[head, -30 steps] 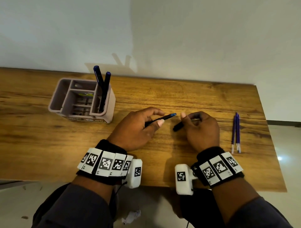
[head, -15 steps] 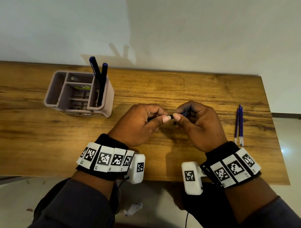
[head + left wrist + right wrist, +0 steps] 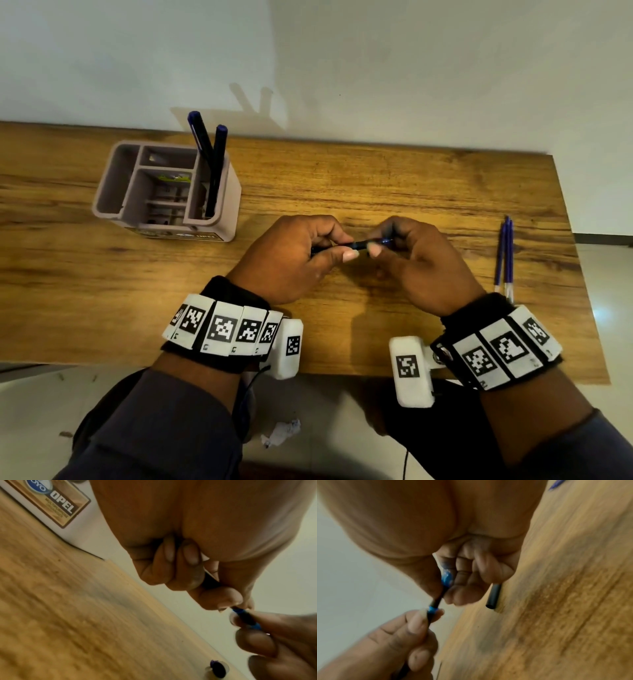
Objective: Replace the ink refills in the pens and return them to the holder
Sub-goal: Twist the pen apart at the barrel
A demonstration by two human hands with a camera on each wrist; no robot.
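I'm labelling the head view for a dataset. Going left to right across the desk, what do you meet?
Holder with two pens standing in its right compartment → left hand → pen gripped between both hands → right hand → two refills lying side by side near the desk's right edge.

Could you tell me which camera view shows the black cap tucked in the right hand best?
The right wrist view: the black cap protrudes from the right hand, its open end visible. In the head view the hand hides it; the left wrist view doesn't show it clearly.
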